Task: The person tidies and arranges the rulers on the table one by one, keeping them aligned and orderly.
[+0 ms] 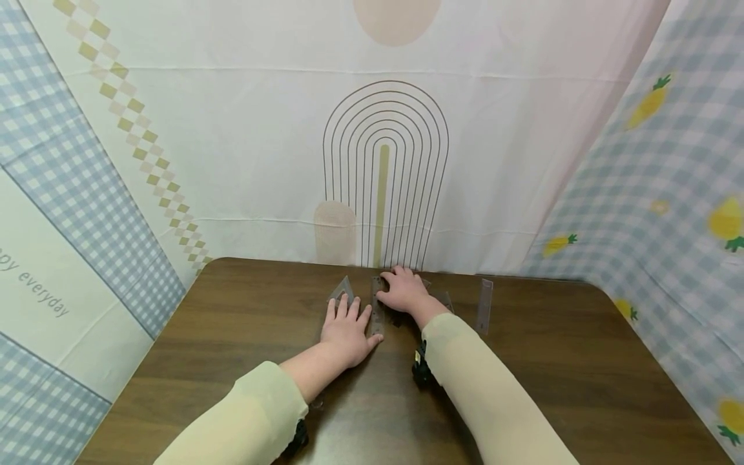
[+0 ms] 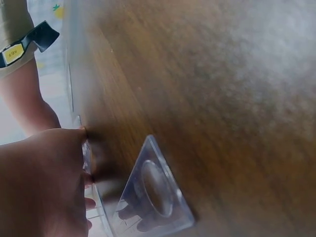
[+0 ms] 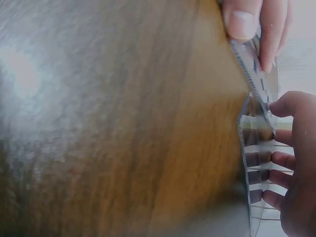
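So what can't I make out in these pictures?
Head view: markings on the ruler, too small.
Head view: near part of the far triangle, covered by the left hand.
Left wrist view: one corner of the oval-holed triangle, cut off by the lower edge.
Right wrist view: ruler's upper part, hidden by the right hand.

Clear ruler (image 1: 377, 321), lying flat, clear set square (image 1: 344, 285), rounded cutout, left of ruler
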`<state>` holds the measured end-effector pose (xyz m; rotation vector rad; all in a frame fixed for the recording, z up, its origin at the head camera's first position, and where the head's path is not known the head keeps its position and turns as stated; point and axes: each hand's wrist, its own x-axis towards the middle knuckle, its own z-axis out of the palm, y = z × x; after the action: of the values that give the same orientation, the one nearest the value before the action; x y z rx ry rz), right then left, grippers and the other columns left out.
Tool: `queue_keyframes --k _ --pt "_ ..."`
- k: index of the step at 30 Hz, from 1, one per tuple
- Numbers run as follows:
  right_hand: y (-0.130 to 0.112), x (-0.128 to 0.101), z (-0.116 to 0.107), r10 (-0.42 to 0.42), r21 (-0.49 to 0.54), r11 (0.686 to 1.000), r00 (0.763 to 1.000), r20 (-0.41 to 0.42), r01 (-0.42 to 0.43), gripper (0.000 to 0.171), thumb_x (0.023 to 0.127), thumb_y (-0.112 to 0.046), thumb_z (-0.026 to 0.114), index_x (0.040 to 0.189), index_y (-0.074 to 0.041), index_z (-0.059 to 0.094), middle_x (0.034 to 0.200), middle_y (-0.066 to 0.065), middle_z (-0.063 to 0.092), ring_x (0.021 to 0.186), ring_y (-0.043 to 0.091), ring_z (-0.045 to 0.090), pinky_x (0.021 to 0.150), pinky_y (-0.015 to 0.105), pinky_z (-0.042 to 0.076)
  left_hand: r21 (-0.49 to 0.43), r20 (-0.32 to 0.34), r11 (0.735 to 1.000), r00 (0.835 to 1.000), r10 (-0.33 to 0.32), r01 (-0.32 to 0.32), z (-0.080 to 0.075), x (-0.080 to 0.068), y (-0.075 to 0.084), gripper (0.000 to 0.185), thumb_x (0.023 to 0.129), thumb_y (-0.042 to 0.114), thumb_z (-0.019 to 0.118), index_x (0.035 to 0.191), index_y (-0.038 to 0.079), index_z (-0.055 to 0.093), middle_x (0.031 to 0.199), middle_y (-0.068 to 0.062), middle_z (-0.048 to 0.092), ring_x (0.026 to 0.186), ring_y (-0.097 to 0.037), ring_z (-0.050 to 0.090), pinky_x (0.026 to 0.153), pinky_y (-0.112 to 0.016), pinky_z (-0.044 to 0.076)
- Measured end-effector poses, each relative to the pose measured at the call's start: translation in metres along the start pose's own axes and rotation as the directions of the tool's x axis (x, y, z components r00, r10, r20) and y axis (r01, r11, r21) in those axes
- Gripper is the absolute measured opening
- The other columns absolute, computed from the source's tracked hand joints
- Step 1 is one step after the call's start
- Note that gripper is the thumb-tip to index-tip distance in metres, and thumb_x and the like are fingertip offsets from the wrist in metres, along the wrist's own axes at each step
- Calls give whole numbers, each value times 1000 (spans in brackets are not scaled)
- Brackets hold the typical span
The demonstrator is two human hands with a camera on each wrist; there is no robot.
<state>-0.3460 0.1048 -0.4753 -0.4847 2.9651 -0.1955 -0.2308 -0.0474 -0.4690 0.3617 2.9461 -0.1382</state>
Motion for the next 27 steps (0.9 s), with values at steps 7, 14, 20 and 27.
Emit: queue_keyframes --k 7,14,20,27 --pt "1 -1 -2 18 74 997 1000 -1 -18 56 98 -44 54 148 -18 48 150 15 40 139 36 35 111 57 30 -7 -4 1000 1000 -7 7 2 2 1 76 97 70 30 159 25 27 164 -7 19 151 -34 6 119 -55 3" --pt "3 -1 -2 38 158 987 999 -21 -35 53 98 -39 54 147 -18 49 151 15 40 139 36 35 111 58 29 -20 -9 1000 1000 -6 6 4 3 1 76 97 70 31 159 25 27 165 -7 19 152 -34 5 119 -55 2" --pt "5 -5 -5 47 221 974 999 -26 -40 52 98 -36 55 147 -19 50 150 13 42 139 36 37 111 58 29 -19 -10 1000 1000 -4 4 3 2 1 77 97 70 30 159 26 25 165 -7 18 152 -34 6 119 -55 2" --pt "6 -6 -5 44 274 961 997 -56 -28 51 97 -34 57 145 -18 51 149 16 43 138 38 38 110 61 28 -29 -7 1000 1000 -10 10 3 1 1 78 97 71 32 160 26 23 165 -8 18 151 -34 6 119 -56 2"
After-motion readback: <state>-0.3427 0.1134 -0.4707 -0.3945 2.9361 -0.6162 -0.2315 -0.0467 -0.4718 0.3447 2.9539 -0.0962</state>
